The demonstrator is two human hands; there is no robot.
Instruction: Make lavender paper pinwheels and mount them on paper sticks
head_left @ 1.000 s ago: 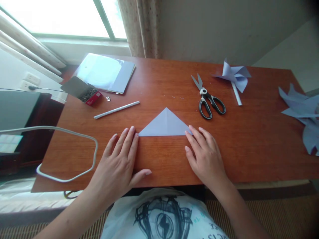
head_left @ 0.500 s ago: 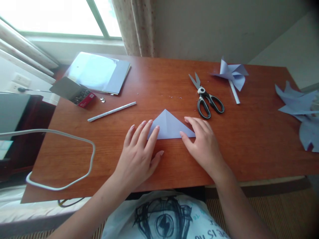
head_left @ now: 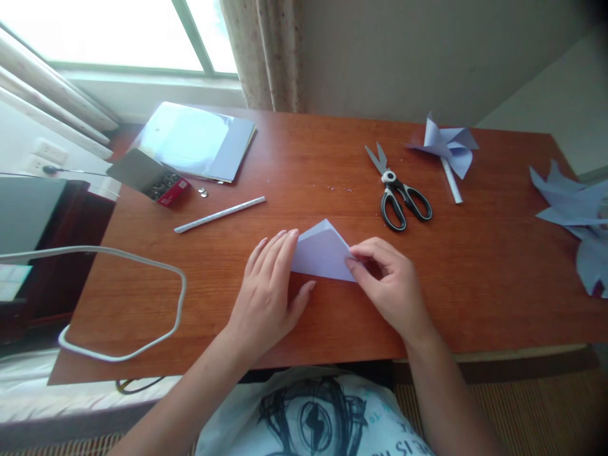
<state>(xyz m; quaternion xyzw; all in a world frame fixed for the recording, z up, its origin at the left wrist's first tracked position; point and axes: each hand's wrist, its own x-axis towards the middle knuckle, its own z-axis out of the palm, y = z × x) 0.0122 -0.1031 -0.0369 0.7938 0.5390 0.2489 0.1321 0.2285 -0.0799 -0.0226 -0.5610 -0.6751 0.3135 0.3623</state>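
Since one second ago, your right hand [head_left: 392, 285] has gone from resting on a corner to gripping it, and your left hand [head_left: 266, 278] has moved inward over the other end. Between them, the pale white folded paper sheet [head_left: 320, 256] has turned slightly: its near edge now slants, its peak pointing away from you. It sits on the reddish-brown wooden table [head_left: 332, 323], right in front of you.

Left: palm down, four fingers nearly together, thumb spread off to the side. Probably laid there as a weight, so the sheet cannot skid. Right: thumb and forefinger pinch the right corner, presumably for finer control (how many layers are caught, cannot tell).

Beyond the sheet, the black-and-grey-handled metal scissors [head_left: 388, 177] lie with blades parted, points away from you; the slim white paper tube [head_left: 221, 214] lies aslant to their left. Both seem set aside for working room. Farther right, the white paper pinwheel [head_left: 449, 142] lies near the far edge, likely kept from your elbows.
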